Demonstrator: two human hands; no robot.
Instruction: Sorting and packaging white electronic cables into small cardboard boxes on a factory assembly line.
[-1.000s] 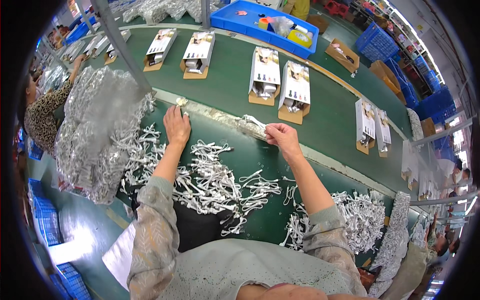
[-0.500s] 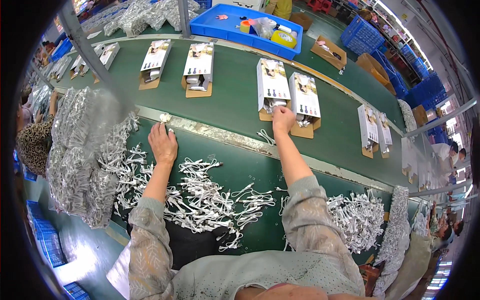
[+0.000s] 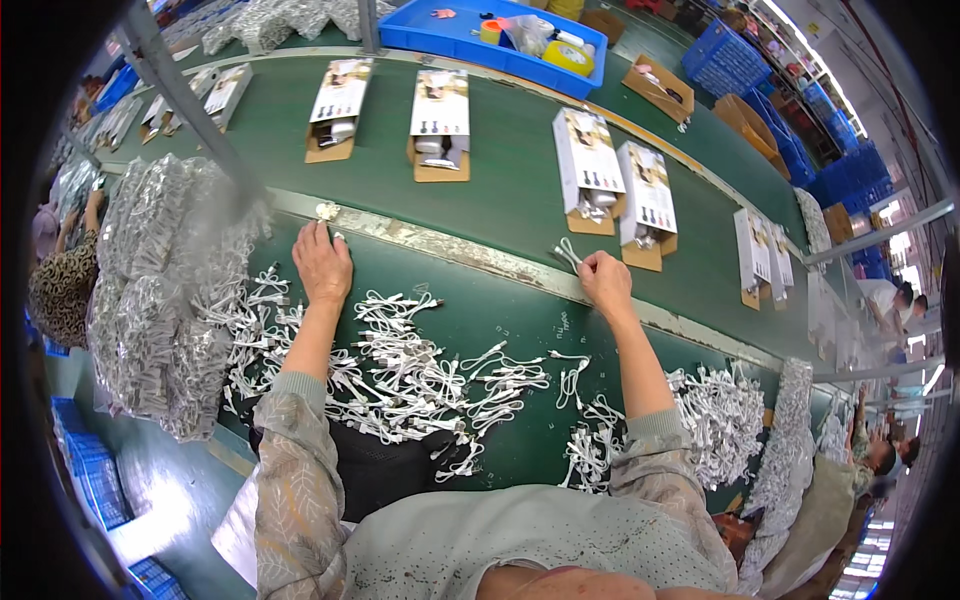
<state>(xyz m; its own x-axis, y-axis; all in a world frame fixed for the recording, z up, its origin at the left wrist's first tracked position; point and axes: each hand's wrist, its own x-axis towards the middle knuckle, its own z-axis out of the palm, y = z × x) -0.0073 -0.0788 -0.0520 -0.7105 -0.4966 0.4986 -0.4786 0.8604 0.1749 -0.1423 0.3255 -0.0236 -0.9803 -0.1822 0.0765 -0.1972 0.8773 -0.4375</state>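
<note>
My left hand (image 3: 322, 265) lies palm down on the green table with its fingers stretched out. Its fingertips are close to a small white item (image 3: 328, 211) on the worn rail. My right hand (image 3: 606, 284) is at the rail farther right, its thumb and fingers pinched at the end of a looped white charging cable (image 3: 567, 254). Beyond it two open-ended white boxes stand side by side on the belt, a left box (image 3: 588, 155) and a right box (image 3: 648, 195). Cardboard flaps stick out toward me, and white and silvery contents show at their mouths.
White cables lie in a loose heap (image 3: 400, 370) between my arms, with another pile (image 3: 720, 425) by my right elbow. Bagged cables (image 3: 160, 300) are stacked at left, beside a metal post (image 3: 180, 90). More boxes (image 3: 440, 115) sit along the belt; a blue tray (image 3: 400, 38) stands behind.
My right hand has drawn back from the left box's mouth to the cable at the rail. The boxes and that cable have shifted right along the belt. My left hand stays put.
</note>
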